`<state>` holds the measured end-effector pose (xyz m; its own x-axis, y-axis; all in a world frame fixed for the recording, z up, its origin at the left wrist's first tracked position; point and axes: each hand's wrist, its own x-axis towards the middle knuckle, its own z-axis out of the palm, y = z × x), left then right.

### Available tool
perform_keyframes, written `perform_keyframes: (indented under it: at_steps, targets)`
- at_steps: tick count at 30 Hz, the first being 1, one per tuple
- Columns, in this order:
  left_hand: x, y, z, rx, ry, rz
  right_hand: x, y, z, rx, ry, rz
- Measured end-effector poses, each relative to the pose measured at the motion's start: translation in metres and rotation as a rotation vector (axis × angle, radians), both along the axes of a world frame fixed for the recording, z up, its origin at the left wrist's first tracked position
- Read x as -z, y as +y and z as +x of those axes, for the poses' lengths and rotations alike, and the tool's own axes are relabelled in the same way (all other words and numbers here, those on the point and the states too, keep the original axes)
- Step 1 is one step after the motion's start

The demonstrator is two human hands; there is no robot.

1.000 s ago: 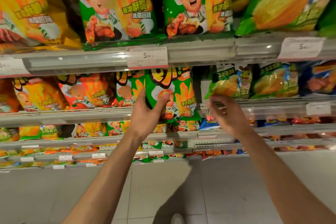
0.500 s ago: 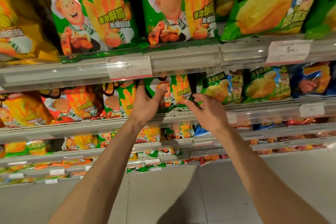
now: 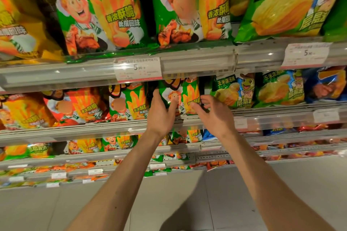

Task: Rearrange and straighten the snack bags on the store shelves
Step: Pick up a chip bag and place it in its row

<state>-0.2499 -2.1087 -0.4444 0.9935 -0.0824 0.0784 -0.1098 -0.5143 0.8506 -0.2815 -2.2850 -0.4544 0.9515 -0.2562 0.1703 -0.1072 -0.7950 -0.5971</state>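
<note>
A small green snack bag with a cartoon chef stands on the second shelf, just under the price rail. My left hand grips its left edge, thumb across the front and fingers behind. My right hand hovers at the bag's right side with fingers spread and loosely bent, holding nothing. Another green bag stands to the left, beside a red bag and a yellow bag. To the right stand green corn-chip bags.
Large green chef bags and a corn-chip bag fill the top shelf, with price tags on its rail. Lower shelves carry more small bags. A blue bag sits at far right. Grey floor tiles lie below.
My view has shifted closer to the shelf. The green bag has gone from out in front to back into its row, my left hand still on it. My right hand has come in beside it.
</note>
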Motion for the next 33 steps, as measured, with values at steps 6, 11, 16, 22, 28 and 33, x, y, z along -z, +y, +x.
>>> perform_keyframes:
  at_steps: [6,11,16,22,28,33]
  targets:
    - [-0.004,0.011,0.003,0.111,0.064,0.003,0.002,0.004,-0.009,0.027,0.011,0.128]
    - [-0.007,0.034,-0.017,0.077,0.037,-0.086,-0.004,0.005,-0.019,0.037,0.057,0.263]
    - [-0.005,0.078,-0.037,-0.068,-0.095,-0.152,-0.014,0.012,-0.035,0.097,-0.051,0.29]
    - [-0.005,0.13,-0.03,-0.289,-0.184,-0.112,-0.023,0.051,-0.034,-0.028,-0.105,0.269]
    - [-0.005,0.147,-0.01,-0.206,-0.093,-0.017,-0.024,0.097,-0.008,-0.263,-0.003,0.289]
    - [-0.003,0.144,-0.006,-0.198,-0.09,0.041,-0.021,0.093,-0.005,-0.227,0.074,0.247]
